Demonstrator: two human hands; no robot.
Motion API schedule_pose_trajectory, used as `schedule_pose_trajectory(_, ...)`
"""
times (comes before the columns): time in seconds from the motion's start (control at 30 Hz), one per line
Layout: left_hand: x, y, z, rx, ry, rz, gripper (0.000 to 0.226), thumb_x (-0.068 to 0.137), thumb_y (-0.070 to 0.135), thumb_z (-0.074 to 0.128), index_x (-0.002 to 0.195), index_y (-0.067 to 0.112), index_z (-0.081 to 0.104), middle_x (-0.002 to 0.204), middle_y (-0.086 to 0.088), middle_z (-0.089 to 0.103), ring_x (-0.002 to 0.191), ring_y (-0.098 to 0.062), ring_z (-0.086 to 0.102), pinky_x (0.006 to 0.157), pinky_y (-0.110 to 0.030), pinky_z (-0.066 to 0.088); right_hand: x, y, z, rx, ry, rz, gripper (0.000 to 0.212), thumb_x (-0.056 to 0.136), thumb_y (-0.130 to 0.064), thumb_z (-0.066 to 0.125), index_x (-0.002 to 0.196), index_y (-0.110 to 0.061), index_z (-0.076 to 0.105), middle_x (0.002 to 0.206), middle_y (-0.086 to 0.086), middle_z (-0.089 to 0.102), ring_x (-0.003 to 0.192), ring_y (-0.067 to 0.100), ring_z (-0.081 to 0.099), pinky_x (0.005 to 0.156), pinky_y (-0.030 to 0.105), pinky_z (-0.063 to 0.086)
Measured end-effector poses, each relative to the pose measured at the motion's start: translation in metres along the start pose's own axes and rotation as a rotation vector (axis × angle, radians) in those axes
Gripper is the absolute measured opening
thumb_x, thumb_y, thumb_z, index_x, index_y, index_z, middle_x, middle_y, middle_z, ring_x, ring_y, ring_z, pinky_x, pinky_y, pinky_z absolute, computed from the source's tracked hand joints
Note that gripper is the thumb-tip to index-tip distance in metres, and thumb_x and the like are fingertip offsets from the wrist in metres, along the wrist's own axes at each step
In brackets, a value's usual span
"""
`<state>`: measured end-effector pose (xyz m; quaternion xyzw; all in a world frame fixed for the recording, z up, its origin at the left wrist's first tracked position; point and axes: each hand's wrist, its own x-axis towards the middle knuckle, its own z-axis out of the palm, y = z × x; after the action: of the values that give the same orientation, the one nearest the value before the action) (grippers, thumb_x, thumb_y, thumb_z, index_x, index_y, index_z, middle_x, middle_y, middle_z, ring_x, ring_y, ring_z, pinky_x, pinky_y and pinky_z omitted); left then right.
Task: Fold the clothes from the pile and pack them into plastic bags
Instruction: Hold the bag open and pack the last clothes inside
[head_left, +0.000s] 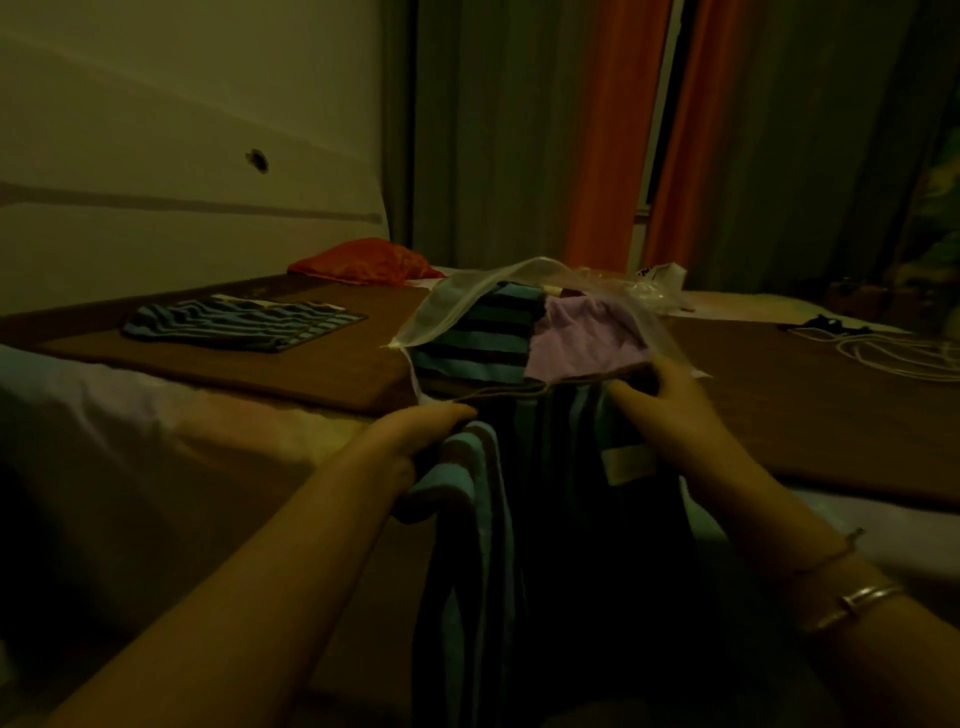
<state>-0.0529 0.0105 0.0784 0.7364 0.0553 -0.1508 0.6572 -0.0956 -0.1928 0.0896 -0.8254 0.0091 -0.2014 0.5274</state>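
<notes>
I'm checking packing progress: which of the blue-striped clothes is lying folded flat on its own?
The striped garment on the brown mat, far left. The other striped pieces sit in the plastic bag or hang from both hands.

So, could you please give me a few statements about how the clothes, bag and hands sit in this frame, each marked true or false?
1. Both hands, the left hand and the right hand, grip the striped garment. True.
2. The clear plastic bag holds nothing. False: striped cloth and a lilac cloth show through it.
3. A folded striped garment lies flat on the brown mat, to the left of the bag. True.
4. The red cloth lies inside the bag. False: it lies apart, beyond the mat near the wall.
5. The bangles are on the left wrist. False: they are on the right wrist.
</notes>
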Motion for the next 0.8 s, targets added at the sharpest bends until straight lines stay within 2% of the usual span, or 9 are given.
schedule_pose_trajectory(0.07,-0.004,-0.001,0.01,-0.123,-0.032,-0.039,0.038,0.099,0.022,0.047,0.131,0.001,0.049,0.078,-0.011,0.055,0.065,-0.02,0.053,0.044,-0.023,0.049,-0.01,-0.008,0.008,0.003,-0.109,-0.018,0.014,0.091,-0.02,0.059,0.101,-0.012,0.055,0.095,0.005,0.06,0.091,0.021,0.061,0.082,0.038,0.051)
schedule_pose_trajectory(0.17,-0.004,-0.005,0.018,-0.385,-0.126,-0.069,0.04,0.093,0.014,0.055,0.131,0.001,0.052,0.079,-0.008,0.056,0.066,-0.017,0.056,0.054,-0.023,0.051,-0.021,-0.014,0.019,0.018,-0.226,-0.07,0.018,0.089,-0.018,0.06,0.101,-0.01,0.049,0.1,0.013,0.062,0.095,0.027,0.064,0.086,0.044,0.054)
schedule_pose_trajectory(0.27,-0.01,-0.01,0.025,-0.531,-0.227,-0.04,0.04,0.087,0.008,0.062,0.125,-0.001,0.058,0.1,-0.014,0.065,0.099,-0.024,0.064,0.093,-0.028,0.05,-0.024,-0.016,0.025,0.103,-0.278,-0.107,0.026,0.089,-0.019,0.063,0.105,-0.02,0.043,0.102,0.01,0.065,0.091,0.023,0.068,0.08,0.041,0.058)
schedule_pose_trajectory(0.33,-0.01,-0.012,0.027,-0.548,-0.285,0.034,0.042,0.084,0.009,0.065,0.124,-0.002,0.059,0.116,-0.018,0.062,0.12,-0.029,0.057,0.107,-0.038,0.041,-0.025,-0.016,0.027,0.173,-0.313,-0.101,0.028,0.089,-0.02,0.063,0.108,-0.025,0.043,0.103,0.006,0.066,0.089,0.019,0.069,0.075,0.034,0.059)
schedule_pose_trajectory(0.47,-0.018,-0.008,0.023,-0.479,-0.454,0.087,0.057,0.071,0.033,0.082,0.115,0.001,0.066,0.105,-0.007,0.053,0.098,-0.022,0.052,0.099,-0.029,0.033,-0.023,-0.016,0.026,0.254,-0.266,-0.046,0.014,0.093,-0.015,0.056,0.106,-0.015,0.049,0.103,0.012,0.066,0.089,0.023,0.068,0.065,0.027,0.056)
schedule_pose_trajectory(0.57,-0.034,-0.005,0.019,-0.361,-0.476,0.192,0.044,0.075,0.036,0.07,0.111,0.01,0.071,0.117,-0.008,0.067,0.111,-0.026,0.062,0.102,-0.041,0.045,-0.019,-0.015,0.023,0.284,-0.208,0.035,0.009,0.094,-0.012,0.053,0.103,-0.012,0.054,0.104,0.011,0.064,0.094,0.025,0.065,0.073,0.035,0.053)
schedule_pose_trajectory(0.67,-0.041,-0.002,0.015,-0.244,-0.376,0.318,0.035,0.08,0.023,0.066,0.113,0.011,0.067,0.1,-0.007,0.073,0.089,-0.018,0.071,0.079,-0.032,0.058,-0.02,-0.023,0.021,0.422,-0.252,0.094,0.011,0.094,-0.011,0.049,0.102,-0.009,0.056,0.105,0.011,0.062,0.095,0.022,0.064,0.072,0.03,0.051)
schedule_pose_trajectory(0.73,-0.04,0.0,0.012,-0.203,-0.223,0.347,0.025,0.091,0.014,0.057,0.115,0.009,0.065,0.091,-0.006,0.071,0.077,-0.017,0.07,0.066,-0.028,0.057,-0.02,-0.032,0.019,0.56,-0.346,0.127,0.017,0.095,-0.007,0.04,0.097,-0.003,0.057,0.103,0.013,0.062,0.095,0.025,0.063,0.076,0.029,0.051)
schedule_pose_trajectory(0.8,-0.036,0.0,0.009,-0.237,-0.127,0.357,0.022,0.097,0.012,0.049,0.113,0.005,0.063,0.088,-0.008,0.069,0.071,-0.016,0.067,0.061,-0.026,0.054,-0.023,-0.038,0.018,0.498,-0.41,0.071,0.018,0.094,-0.002,0.043,0.093,-0.007,0.06,0.092,0.009,0.066,0.081,0.017,0.067,0.069,0.023,0.054)
